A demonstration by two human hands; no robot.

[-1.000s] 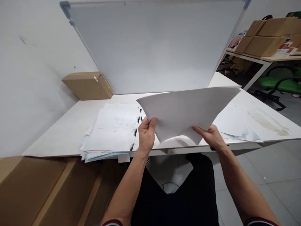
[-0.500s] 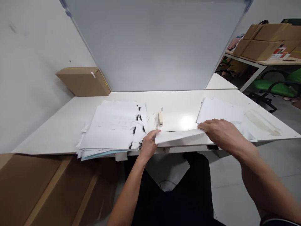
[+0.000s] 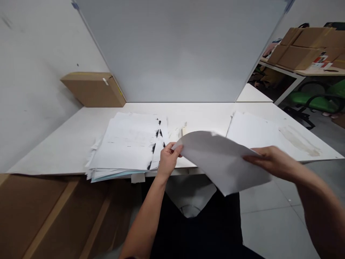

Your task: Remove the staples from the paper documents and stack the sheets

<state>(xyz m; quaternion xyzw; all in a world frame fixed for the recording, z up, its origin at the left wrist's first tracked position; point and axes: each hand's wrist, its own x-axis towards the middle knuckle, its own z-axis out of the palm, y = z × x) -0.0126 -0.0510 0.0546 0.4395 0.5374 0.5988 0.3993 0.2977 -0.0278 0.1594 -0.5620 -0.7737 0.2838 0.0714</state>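
Between my hands a bent sheet of paper (image 3: 215, 158) hangs over the desk's front edge, tilted toward me. My left hand (image 3: 169, 160) pinches its left corner between thumb and fingers. At its right side my right hand (image 3: 269, 160) grips the sheet, thumb underneath out of clear sight. A stack of papers (image 3: 124, 144) with black smudged marks lies left of my left hand. Beyond my right hand lie more white sheets (image 3: 248, 129). A small cream-coloured block (image 3: 184, 131) shows behind the held sheet, mostly covered by it.
A white desk (image 3: 67, 140) runs across, with a whiteboard (image 3: 180, 54) upright behind it. One cardboard box (image 3: 94, 90) stands back left; a large one (image 3: 48, 216) is below the left edge. Farther right are stacked boxes (image 3: 304, 50) and a green chair (image 3: 312, 102).
The sheet was held low and nearly edge-on; now it is bowed upward with its face toward me. My right hand moved right and slightly down. The block became partly covered.
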